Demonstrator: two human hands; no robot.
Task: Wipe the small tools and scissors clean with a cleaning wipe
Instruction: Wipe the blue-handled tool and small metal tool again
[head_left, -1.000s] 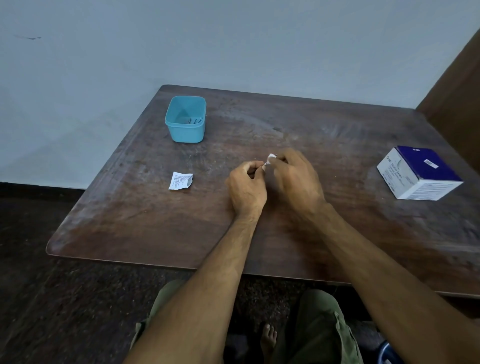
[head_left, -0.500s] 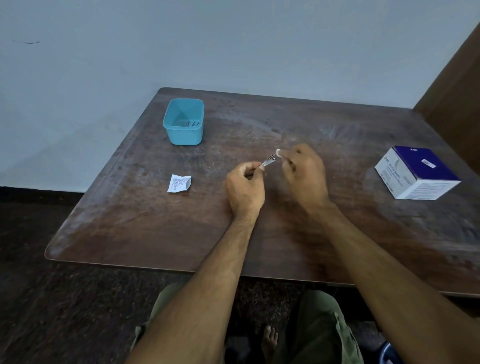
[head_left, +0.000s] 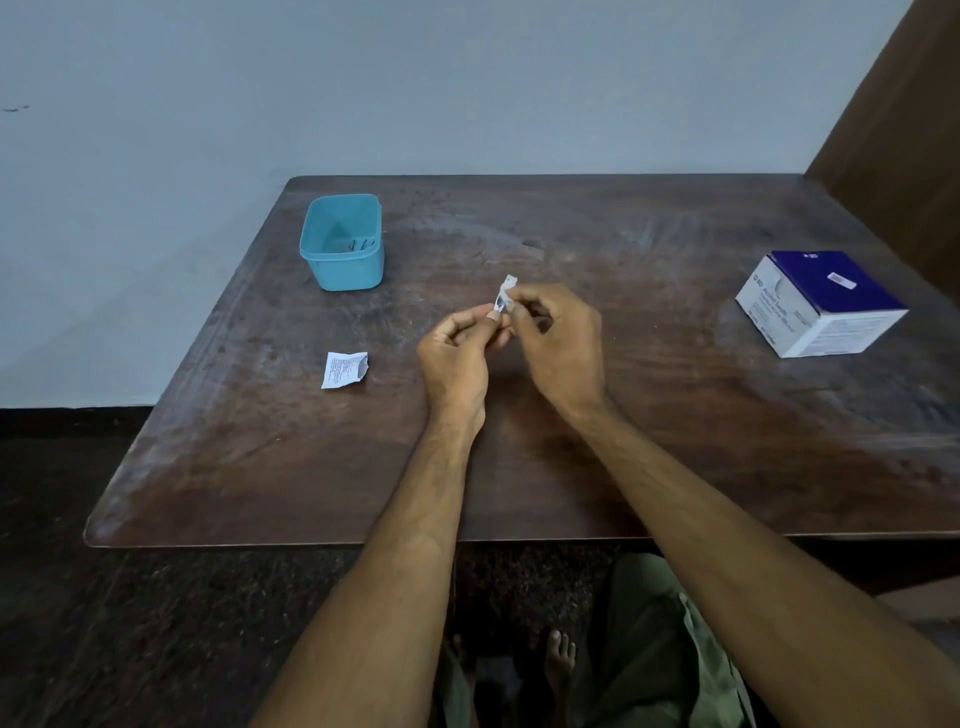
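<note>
**Hands, wipe and small tool over wooden table**

Left hand: raised above the table, fingers curled, thumb and forefinger pinching a small tool; only a dark, short part of the tool shows between the fingertips, its kind cannot be told

Right hand: just beside the left hand, touching it at the fingertips, fingers curled and pinching a white cleaning wipe; the wipe is wrapped about the tool's exposed end, its upper corner standing free above both hands

Torn wipe sachet: white, printed, lying flat on the table to the left of the left hand, apart from it

Blue plastic tub: open-topped, farther from the person than the hands and to their left; thin dark items lie at its bottom, too small to identify

Box: white sides, dark blue top, well to the right of the right hand, near the table's right edge

Below the near table edge: green trousers and a bare foot on the dark floor
</note>
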